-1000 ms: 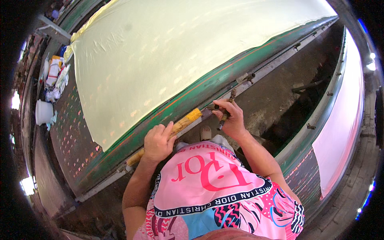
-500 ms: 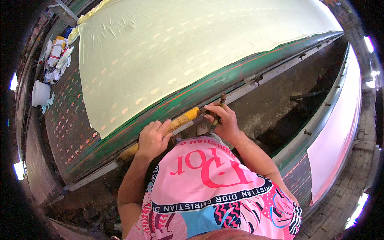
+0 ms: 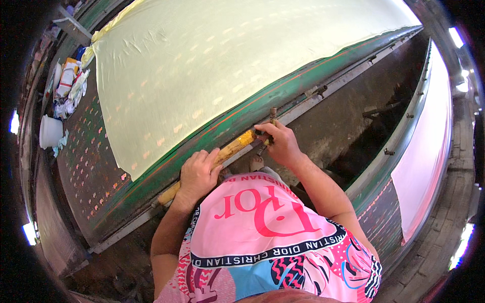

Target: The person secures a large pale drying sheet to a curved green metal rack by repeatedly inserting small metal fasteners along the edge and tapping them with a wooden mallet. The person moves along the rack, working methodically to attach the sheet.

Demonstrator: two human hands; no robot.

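Note:
My left hand (image 3: 198,174) is wrapped around a yellow wooden stick (image 3: 235,146). The stick slants along the near edge of the bench, its lower end poking out below my wrist. At its upper end, bright yellow, my right hand (image 3: 283,144) is closed with thumb and fingers on a rusty, brownish metal crosspiece (image 3: 273,114). One end of that piece stands up above my fingers, and another part shows below them. My right fingers hide where it meets the stick. Whether the crosspiece is fixed to the bench rail I cannot tell.
Pale yellow cloth (image 3: 202,76) covers the long green-edged bench, above a metal rail (image 3: 348,70) with small fittings. At left stand a white bucket (image 3: 50,132) and a heap of crumpled packaging (image 3: 70,86). A second bench with pink-white cloth (image 3: 424,166) curves along the right, beyond a dark gap.
The view has shifted slightly. The upper end of the stick is closer to the metal crosspiece, and my right fingers have closed more tightly around it. My left hand keeps its hold.

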